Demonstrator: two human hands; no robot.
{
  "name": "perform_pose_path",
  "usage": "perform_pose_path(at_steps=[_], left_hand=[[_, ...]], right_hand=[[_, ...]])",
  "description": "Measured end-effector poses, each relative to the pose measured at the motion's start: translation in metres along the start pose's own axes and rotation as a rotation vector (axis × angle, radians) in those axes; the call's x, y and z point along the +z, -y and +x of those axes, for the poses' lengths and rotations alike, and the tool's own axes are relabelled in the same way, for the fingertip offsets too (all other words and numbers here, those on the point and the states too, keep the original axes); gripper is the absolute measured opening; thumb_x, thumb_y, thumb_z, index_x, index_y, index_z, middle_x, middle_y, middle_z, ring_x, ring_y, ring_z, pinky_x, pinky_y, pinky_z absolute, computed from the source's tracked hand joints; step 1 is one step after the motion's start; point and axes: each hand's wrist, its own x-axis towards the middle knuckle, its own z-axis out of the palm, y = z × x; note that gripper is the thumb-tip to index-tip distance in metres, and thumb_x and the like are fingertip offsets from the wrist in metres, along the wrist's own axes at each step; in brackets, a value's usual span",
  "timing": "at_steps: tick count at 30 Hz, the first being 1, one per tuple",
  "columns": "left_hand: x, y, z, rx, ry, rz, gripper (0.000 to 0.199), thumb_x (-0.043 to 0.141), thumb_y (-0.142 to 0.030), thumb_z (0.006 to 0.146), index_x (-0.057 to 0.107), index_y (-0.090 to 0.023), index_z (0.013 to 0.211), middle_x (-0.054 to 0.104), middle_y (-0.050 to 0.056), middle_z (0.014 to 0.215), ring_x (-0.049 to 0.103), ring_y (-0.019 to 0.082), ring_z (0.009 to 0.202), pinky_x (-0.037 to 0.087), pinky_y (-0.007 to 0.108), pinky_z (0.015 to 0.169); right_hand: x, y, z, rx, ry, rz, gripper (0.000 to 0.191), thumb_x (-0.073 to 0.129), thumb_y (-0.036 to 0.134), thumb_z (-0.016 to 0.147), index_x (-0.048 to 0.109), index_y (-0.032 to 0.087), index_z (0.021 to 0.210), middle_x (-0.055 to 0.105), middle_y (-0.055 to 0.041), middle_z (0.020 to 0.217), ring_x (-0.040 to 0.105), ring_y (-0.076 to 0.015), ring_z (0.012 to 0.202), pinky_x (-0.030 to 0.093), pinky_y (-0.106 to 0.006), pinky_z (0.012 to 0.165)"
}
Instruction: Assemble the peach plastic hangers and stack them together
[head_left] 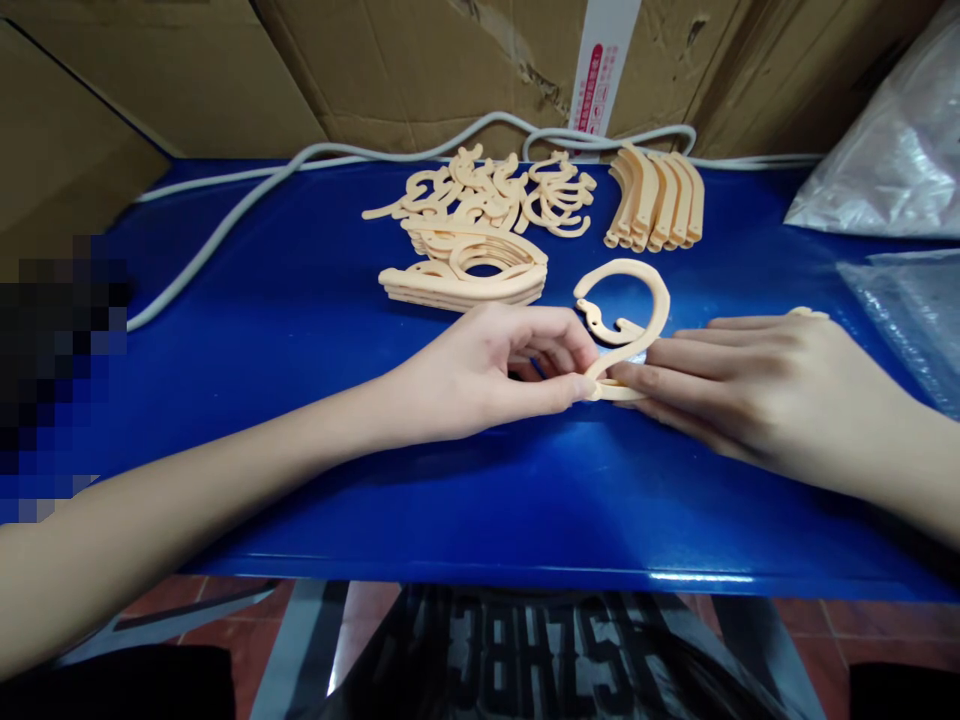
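Hook [660, 300] is pinched at its base by the left hand [510, 370], well in from the tabletop [480, 500] front edge, long axis slanted toward the back, while the right hand [772, 390], fingers extended, is set close by, hold unclear.

The head camera faces forward and down, seemingly close above the blue table [487, 500].
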Motion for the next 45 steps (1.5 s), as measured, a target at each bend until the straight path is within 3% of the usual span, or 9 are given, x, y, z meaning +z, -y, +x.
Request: perform_pose_path(at_steps=[6,18,24,28,35,45], left_hand=[[-0.001,0.0,-0.001,0.006,0.011,0.028,0.007,0.072,-0.02,0.098,0.069,-0.017,0.093,0.073,-0.001,0.084,0.069,0.01,0.077,0.055,0.02,0.073],[-0.001,0.007,0.0,0.084,0.021,0.11,0.006,0.069,-0.021,0.1,0.068,-0.016,0.097,0.073,0.0,0.089,0.069,0.01,0.077,0.055,0.021,0.071],[0.001,0.01,-0.001,0.129,0.004,0.16,0.005,0.068,-0.019,0.101,0.068,-0.015,0.098,0.068,-0.003,0.084,0.061,0.008,0.071,0.051,0.02,0.065],[0.001,0.011,0.0,0.136,0.008,0.18,0.005,0.067,-0.017,0.101,0.067,-0.015,0.096,0.064,-0.004,0.08,0.059,0.007,0.07,0.049,0.018,0.065],[0.0,0.012,-0.001,0.146,0.003,0.253,0.007,0.066,-0.021,0.103,0.067,-0.017,0.099,0.065,-0.003,0.08,0.059,0.008,0.069,0.05,0.019,0.064],[0.002,0.016,-0.003,0.181,-0.007,0.343,0.012,0.064,-0.027,0.107,0.068,-0.016,0.106,0.065,-0.002,0.083,0.057,0.01,0.067,0.048,0.02,0.062]], right_hand=[[0.003,-0.002,0.001,0.0,-0.014,0.075,0.034,0.047,0.024,0.116,0.077,0.017,0.104,0.08,-0.0031,0.082,0.067,-0.0182,0.061,0.044,-0.033,0.06],[0.003,-0.002,-0.002,-0.006,-0.019,0.039,0.036,0.046,0.026,0.117,0.077,0.015,0.103,0.079,-0.0024,0.082,0.07,-0.0188,0.061,0.045,-0.033,0.06],[0.007,0.0,-0.004,0.047,-0.002,0.069,0.029,0.05,0.028,0.115,0.077,0.017,0.109,0.082,-0.0026,0.087,0.077,-0.0218,0.07,0.048,-0.034,0.062],[0.007,0.001,-0.005,0.048,0.021,0.089,0.031,0.049,0.027,0.115,0.076,0.017,0.103,0.083,-0.0049,0.091,0.079,-0.0241,0.074,0.052,-0.035,0.066],[0.005,0.001,-0.001,0.052,0.039,0.098,0.041,0.041,0.029,0.117,0.079,0.018,0.105,0.086,-0.007,0.099,0.079,-0.0231,0.073,0.054,-0.036,0.067],[0.005,0.001,-0.005,0.118,0.085,0.177,0.039,0.041,0.034,0.117,0.078,0.021,0.112,0.084,-0.0064,0.103,0.075,-0.0211,0.071,0.05,-0.035,0.065]])
